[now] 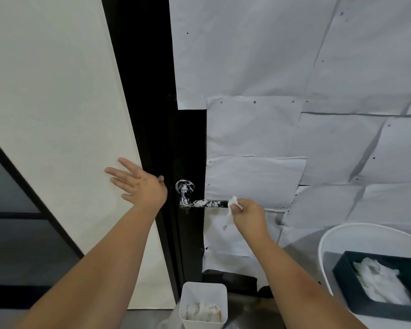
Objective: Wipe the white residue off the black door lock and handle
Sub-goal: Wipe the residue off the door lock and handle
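A black lever handle [205,203] juts rightward from the black door strip [192,143], streaked with white residue. Its round lock base [185,186] above the lever's left end is smeared white too. My right hand [248,213] pinches a crumpled white wipe [231,210] against the lever's right tip; the wipe's tail hangs down. My left hand [139,185] is spread flat, fingers apart, on the cream wall [57,115] just left of the black door frame, holding nothing.
White paper sheets [294,91] cover the door to the right of the handle. Below the handle stands a small white bin [203,305] with used wipes. At lower right a white tub [342,233] holds a dark tray [378,286] of white wipes.
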Demonstrator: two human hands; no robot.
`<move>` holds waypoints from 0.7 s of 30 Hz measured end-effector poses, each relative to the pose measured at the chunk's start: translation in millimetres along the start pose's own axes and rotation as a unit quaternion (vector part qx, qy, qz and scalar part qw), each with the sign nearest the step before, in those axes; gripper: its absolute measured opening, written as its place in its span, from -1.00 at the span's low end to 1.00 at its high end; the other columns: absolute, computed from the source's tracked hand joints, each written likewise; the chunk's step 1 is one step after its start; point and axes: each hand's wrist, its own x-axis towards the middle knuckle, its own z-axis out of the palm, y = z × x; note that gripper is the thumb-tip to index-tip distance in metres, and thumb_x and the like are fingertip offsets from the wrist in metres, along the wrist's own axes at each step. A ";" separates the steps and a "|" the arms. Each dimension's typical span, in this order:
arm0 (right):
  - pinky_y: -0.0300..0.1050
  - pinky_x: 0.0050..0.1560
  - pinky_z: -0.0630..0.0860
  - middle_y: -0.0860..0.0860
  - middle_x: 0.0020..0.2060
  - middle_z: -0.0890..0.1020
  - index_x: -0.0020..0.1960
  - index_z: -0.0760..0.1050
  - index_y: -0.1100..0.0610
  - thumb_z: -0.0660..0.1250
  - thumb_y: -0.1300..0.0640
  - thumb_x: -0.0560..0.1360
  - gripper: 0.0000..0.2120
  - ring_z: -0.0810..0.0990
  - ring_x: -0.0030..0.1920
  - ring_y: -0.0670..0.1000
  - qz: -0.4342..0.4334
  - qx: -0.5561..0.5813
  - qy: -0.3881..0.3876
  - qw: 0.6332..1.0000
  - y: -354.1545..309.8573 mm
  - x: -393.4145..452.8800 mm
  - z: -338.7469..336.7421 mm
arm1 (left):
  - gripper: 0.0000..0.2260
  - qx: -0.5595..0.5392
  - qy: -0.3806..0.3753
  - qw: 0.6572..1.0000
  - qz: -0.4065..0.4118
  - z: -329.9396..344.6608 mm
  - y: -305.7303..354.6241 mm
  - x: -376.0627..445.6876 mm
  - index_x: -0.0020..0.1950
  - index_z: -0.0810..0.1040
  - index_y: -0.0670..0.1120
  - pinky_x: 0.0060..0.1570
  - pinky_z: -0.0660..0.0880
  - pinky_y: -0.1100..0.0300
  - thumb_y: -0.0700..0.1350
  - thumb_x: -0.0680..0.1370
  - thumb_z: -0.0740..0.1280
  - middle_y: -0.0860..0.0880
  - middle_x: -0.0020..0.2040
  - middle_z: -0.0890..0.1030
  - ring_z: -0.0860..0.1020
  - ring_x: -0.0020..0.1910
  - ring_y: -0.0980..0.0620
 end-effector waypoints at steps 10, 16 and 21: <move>-0.22 -0.45 0.31 0.10 -0.33 0.58 -0.09 0.55 0.22 0.22 0.31 0.56 -0.86 0.56 -0.32 0.06 0.197 0.273 -0.110 0.935 -6.8 -19.8 8.3 | -0.01 0.024 -0.025 0.999 0.007 -1.9 -2.3 -2.1 0.48 -0.47 -0.12 0.42 0.14 -0.27 -0.05 0.53 0.37 -0.30 0.47 -0.45 -0.29 0.51 -0.29; -0.14 -0.14 0.44 0.05 -0.11 0.51 0.13 0.55 0.21 0.20 0.26 0.57 -0.79 0.50 -0.15 0.03 -0.093 0.044 0.018 0.995 -27.7 -22.4 1.5 | -0.02 0.030 -0.041 0.999 0.010 -4.9 -1.9 -4.1 0.47 -0.49 -0.11 0.43 0.06 -0.30 -0.05 0.54 0.35 -0.30 0.46 -0.47 -0.31 0.51 -0.28; 0.00 -0.30 0.54 0.04 -0.08 0.38 0.08 0.53 0.23 0.24 0.47 0.39 -0.68 0.46 -0.15 0.08 -0.188 -0.148 0.077 0.968 -18.1 -14.6 3.1 | -0.02 0.032 -0.049 0.998 0.008 -6.1 -2.1 -4.6 0.46 -0.51 -0.11 0.43 0.04 -0.30 -0.06 0.55 0.35 -0.29 0.45 -0.49 -0.32 0.51 -0.28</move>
